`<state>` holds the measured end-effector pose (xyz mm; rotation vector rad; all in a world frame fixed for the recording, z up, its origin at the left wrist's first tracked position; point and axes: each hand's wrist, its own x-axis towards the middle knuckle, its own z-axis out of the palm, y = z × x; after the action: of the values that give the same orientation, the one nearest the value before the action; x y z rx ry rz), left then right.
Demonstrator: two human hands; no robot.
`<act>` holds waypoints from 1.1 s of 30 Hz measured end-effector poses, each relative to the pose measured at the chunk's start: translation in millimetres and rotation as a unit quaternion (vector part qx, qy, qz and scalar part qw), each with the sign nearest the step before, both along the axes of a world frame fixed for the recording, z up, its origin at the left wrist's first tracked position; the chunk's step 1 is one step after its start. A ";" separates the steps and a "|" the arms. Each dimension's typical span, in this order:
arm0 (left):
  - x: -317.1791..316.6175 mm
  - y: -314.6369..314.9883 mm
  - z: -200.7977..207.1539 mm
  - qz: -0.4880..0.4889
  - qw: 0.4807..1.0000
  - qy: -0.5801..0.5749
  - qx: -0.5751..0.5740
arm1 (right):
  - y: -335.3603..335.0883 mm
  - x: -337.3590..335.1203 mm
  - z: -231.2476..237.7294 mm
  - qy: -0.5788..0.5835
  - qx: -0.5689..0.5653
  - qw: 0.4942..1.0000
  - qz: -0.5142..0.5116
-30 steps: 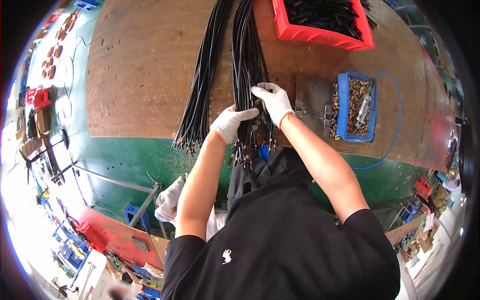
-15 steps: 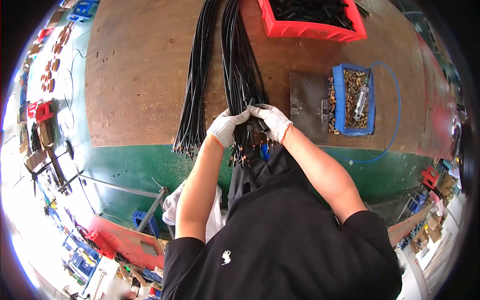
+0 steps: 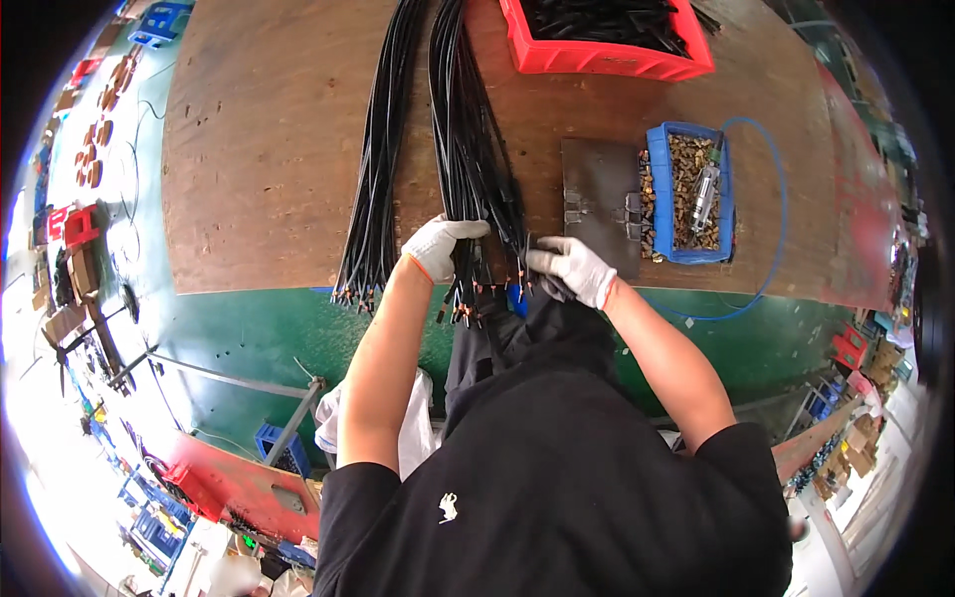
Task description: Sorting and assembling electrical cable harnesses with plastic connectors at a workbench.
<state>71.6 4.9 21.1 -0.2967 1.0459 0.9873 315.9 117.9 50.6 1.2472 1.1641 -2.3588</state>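
A thick bundle of long black cables (image 3: pixel 466 129) runs down the wooden table to its near edge, with copper-coloured tips at the ends. My left hand (image 3: pixel 433 247), in a white knitted glove, closes on the cables just above those ends, thumb lying across them. To the right, my right hand (image 3: pixel 575 268), gloved too, curls over short black tube-like pieces (image 3: pixel 553 288), partly hidden under the fingers. Its fingertips are beside the right edge of the bundle. A second bundle of black cables (image 3: pixel 375 189) lies left of my left hand, touched by neither hand.
A red bin (image 3: pixel 617 62) of black pieces stands at the far side. On the right, a blue tray (image 3: pixel 731 214) holds small brass-coloured parts and a metal tool (image 3: pixel 705 194) on a blue hose (image 3: pixel 783 189). A dark plate (image 3: pixel 597 179) with clips lies beside it.
My hands have parted: the right has moved right and slightly down, away from the left, carrying the black pieces. The left stays at the bundle.
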 end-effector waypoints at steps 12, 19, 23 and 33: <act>20.8 5.2 -13.5 0.059 0.996 0.050 0.041 | -39.3 40.1 11.9 0.013 0.166 0.969 0.185; 20.4 2.7 -19.3 0.065 0.995 0.059 0.043 | -44.0 37.7 8.7 0.030 0.191 0.962 0.191; 20.3 1.5 -20.8 0.055 0.995 0.063 0.057 | -48.2 36.3 13.0 0.027 0.175 0.970 0.166; 20.2 1.9 -8.8 0.021 0.992 0.117 0.034 | -54.0 -2.1 -2.6 0.017 0.213 0.965 0.151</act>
<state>91.8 6.8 12.3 -0.1502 1.2189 1.1125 313.8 63.9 48.0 1.0471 1.7992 -1.9756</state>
